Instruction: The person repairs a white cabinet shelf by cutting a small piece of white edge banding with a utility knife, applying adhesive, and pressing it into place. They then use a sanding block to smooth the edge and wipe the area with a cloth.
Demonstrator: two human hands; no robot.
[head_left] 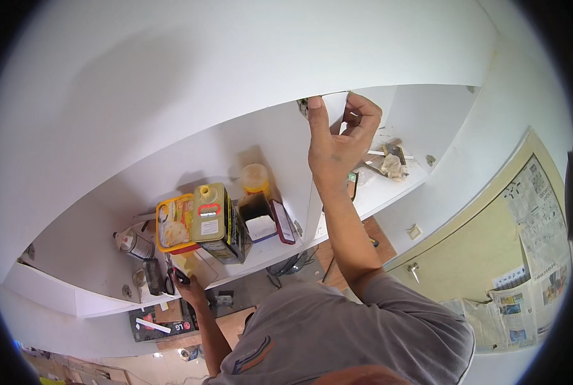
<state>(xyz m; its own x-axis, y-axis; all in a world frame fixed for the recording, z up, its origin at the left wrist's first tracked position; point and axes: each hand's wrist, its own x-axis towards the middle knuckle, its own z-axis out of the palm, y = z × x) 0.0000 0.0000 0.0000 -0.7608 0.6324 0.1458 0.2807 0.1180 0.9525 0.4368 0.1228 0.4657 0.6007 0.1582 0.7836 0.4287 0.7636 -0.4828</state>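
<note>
My right hand point(343, 144) is raised to the top of the cabinet opening, beside a metal hinge point(303, 107). Its thumb and fingers pinch a thin white piece point(334, 108) near the upper edge of the partition. Lower down on the left, my left hand point(193, 292) is closed around black-handled scissors point(181, 276) at the front of the shelf. Close to it stand a dark cylindrical container point(151, 276) and a yellow-and-red tub point(176, 224). My palm hides part of the scissors.
On the shelf are a tall metal can point(219, 224), a yellow-banded jar point(255, 178), an open dark box point(255, 212) and a white bottle point(132, 244). Crumpled scraps point(394, 167) lie in the right compartment. A newspaper-covered door point(479, 250) stands to the right.
</note>
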